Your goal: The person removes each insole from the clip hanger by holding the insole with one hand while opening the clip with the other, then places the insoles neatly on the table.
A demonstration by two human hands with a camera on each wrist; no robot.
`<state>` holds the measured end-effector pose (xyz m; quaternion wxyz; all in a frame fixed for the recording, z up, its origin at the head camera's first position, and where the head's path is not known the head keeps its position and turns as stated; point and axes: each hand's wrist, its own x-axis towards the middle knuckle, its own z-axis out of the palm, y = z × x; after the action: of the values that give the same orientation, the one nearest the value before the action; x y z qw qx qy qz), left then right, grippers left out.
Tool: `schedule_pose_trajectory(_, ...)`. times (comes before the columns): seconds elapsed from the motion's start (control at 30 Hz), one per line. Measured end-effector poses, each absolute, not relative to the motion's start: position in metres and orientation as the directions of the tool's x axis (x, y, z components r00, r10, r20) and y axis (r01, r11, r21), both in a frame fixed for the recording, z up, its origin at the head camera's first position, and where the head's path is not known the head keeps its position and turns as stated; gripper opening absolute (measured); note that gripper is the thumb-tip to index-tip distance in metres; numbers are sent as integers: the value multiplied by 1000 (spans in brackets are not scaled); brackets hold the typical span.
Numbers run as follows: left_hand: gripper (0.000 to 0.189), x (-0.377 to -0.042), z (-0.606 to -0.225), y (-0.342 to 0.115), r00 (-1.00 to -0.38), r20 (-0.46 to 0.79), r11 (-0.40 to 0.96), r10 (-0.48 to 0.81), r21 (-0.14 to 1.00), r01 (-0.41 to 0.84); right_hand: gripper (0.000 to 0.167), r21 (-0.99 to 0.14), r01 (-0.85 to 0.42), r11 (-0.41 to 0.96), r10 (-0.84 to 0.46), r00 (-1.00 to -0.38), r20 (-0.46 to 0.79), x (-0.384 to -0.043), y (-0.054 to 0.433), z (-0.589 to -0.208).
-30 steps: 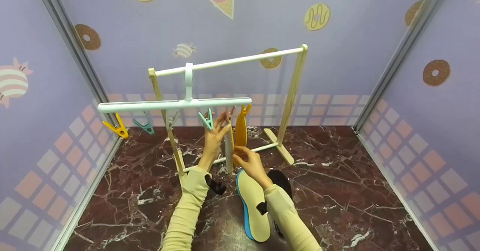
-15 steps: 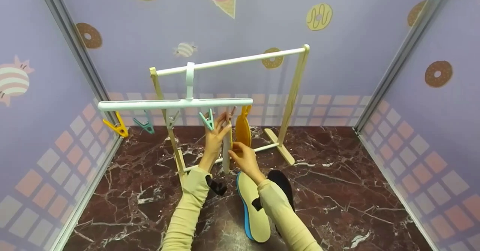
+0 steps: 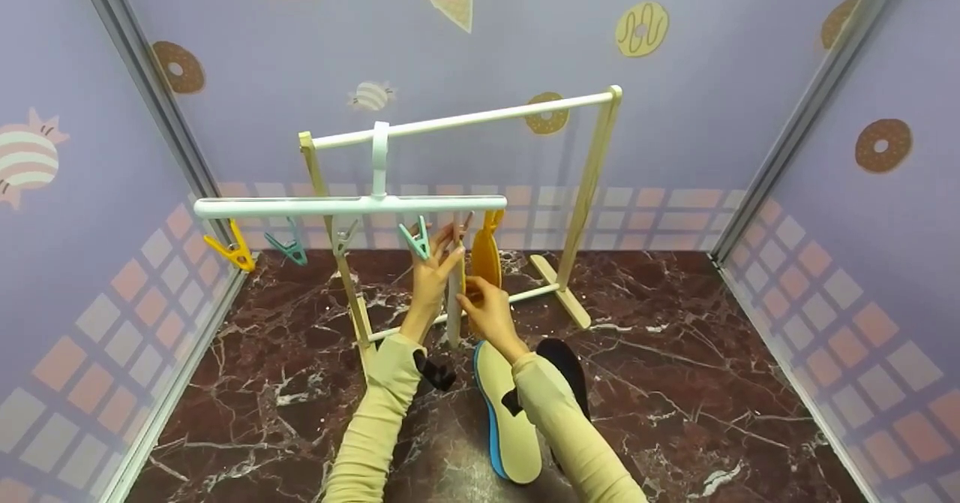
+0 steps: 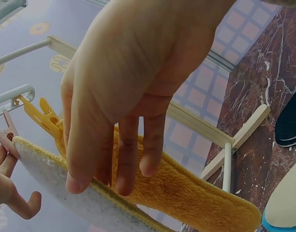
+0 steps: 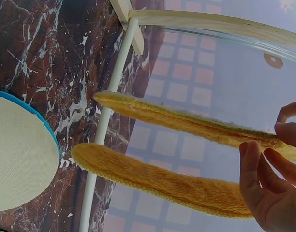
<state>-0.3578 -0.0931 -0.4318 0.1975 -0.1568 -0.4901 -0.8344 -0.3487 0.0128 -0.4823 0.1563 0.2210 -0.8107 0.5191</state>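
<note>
A grey-backed yellow fleece insole [image 3: 454, 304] hangs by its upper end from a pink clothespin [image 4: 7, 130] on the pale green hanger [image 3: 300, 206]. At that upper end my left hand [image 3: 431, 281] pinches the insole, fingertips right beside the clothespin. My right hand [image 3: 491, 314] grips the same insole's edge lower down; in the left wrist view its thumb lies on the grey side and its fingers on the fleece side. Just to the right, a second yellow insole [image 3: 486, 257] hangs from a yellow clothespin [image 4: 44, 116]. The right wrist view shows both insoles [image 5: 162, 186] side by side.
The hanger hooks over a wooden rack's top rail [image 3: 480, 118]. Yellow [image 3: 234, 248], teal [image 3: 286, 245] and grey [image 3: 343, 239] clothespins hang at its left, with a mint one [image 3: 417, 239] near my left hand. A beige-blue insole [image 3: 517, 443] and a black one [image 3: 562, 364] lie below.
My right hand has moved slightly up and left along the held insole. The second yellow insole now shows more of its face. My left hand has stayed near the clothespin.
</note>
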Motion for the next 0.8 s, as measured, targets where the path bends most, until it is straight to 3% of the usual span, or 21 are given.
schedule_pose_trajectory(0.3,64,-364,-433,-91,-873,435,-361,-220,795,487,20,-745,-512,427,-186,-857,481,-348,12,-482)
schedule_pose_trajectory(0.8,35,-382,-427,-99,-925,301,-193,-231,918,347,16,-699,-561,444,-194,-822,536,-345,15,-480)
